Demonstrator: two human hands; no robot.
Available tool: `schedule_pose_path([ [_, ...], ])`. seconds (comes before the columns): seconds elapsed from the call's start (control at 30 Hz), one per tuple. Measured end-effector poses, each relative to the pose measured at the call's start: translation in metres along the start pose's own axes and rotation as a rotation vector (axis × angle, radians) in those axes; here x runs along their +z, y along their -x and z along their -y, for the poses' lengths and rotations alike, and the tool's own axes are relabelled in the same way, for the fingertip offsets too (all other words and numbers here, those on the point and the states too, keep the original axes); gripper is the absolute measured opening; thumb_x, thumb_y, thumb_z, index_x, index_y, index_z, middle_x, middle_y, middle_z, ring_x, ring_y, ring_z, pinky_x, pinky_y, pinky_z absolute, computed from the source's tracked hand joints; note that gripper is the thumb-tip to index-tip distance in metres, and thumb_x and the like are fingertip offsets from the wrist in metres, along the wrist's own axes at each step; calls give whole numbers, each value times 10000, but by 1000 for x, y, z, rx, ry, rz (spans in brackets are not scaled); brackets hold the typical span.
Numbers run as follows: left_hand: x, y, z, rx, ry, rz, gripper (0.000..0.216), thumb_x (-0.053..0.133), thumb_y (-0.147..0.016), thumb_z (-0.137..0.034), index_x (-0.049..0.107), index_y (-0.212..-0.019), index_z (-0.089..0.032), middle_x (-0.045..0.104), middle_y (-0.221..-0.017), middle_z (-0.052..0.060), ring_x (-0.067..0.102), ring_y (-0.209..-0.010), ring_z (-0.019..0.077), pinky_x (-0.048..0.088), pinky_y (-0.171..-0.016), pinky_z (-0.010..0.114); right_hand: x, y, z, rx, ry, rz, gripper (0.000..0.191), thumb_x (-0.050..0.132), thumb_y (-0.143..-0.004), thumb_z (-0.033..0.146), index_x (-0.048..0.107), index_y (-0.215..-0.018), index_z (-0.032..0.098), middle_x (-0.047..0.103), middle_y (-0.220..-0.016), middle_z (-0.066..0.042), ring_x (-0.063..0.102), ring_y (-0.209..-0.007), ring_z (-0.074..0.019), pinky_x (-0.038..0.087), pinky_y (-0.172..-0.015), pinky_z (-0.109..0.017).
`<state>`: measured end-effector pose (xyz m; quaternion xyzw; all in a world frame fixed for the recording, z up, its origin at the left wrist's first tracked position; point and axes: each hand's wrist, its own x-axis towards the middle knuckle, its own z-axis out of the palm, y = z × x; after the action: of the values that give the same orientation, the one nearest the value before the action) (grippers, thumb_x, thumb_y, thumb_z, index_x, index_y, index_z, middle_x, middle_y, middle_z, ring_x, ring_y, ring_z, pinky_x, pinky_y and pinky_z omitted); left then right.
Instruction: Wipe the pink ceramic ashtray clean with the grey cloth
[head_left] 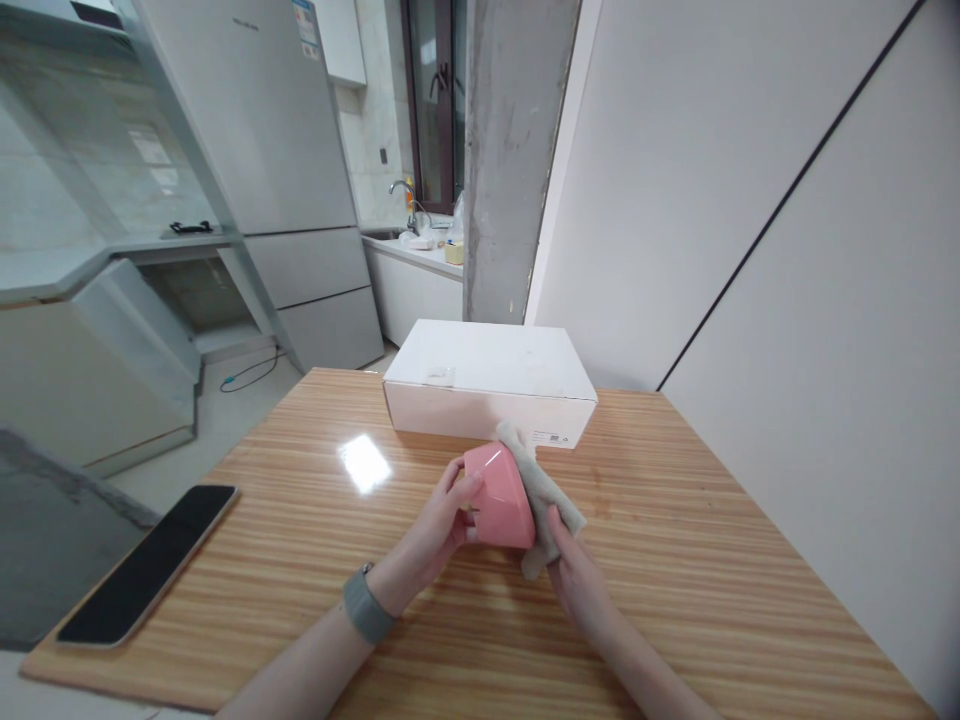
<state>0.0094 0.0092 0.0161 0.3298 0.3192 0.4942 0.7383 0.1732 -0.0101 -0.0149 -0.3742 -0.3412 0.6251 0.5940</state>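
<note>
A glossy pink plastic piece (501, 500), shaped like a small box or bowl, is tilted on its side above the table. My left hand (442, 520) grips its left edge, thumb on the near face and fingers behind. A folded grey cloth (544, 500) is pressed against the right side of the pink piece. My right hand (576, 570) holds this cloth, with the thumb on top and the other fingers mostly hidden under it. A grey band circles my left wrist.
Behind my hands a white cardboard box (491, 365) stands on the wood-grain table (675, 560). A dark-screened phone (150, 565) lies by the table's left edge. Farther back are a fridge (255, 130), a sink counter and a white wall panel on the right.
</note>
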Motion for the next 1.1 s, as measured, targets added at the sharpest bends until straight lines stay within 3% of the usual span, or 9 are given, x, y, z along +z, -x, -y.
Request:
schedule_pose_path([
  [0.2,-2,-3,-1,11,0,-34,443,660,-813,-428,505,-1174,-223,564,-810,-19,547,-626,94,525,-649,263,6,3,5,80,-102,20,435,768,-682,558,746,-1004,266,708,-1211,-32,458,-1341,-281,244,-1177,-456],
  [0.53,-4,-4,-3,32,-3,-99,453,660,-803,-438,502,-1168,-221,600,-885,10,592,-665,111,541,-635,268,17,11,22,217,-192,-10,481,844,-561,550,771,-923,242,755,-1098,-48,528,-1278,-297,256,-1171,-446],
  [0.77,-7,-9,1,67,-96,-192,484,688,-769,-444,482,-1151,-229,608,-916,23,587,-599,104,529,-543,252,19,12,22,211,-211,-17,483,837,-584,536,762,-946,226,744,-1128,-49,538,-1265,-298,315,-1141,-433],
  [0.93,-7,-10,0,148,-142,-271,570,750,-697,-410,471,-1162,-233,605,-995,45,610,-631,116,515,-520,228,19,11,30,285,-267,-30,473,844,-578,517,766,-926,206,767,-1051,-77,574,-1221,-318,393,-1084,-450],
  [1.1,-9,-9,-2,139,-117,-234,540,734,-726,-384,466,-1175,-247,598,-989,33,608,-633,115,514,-518,233,20,3,51,380,-408,-127,266,687,-798,401,759,-945,191,790,-953,-66,672,-1082,-280,463,-1026,-427],
])
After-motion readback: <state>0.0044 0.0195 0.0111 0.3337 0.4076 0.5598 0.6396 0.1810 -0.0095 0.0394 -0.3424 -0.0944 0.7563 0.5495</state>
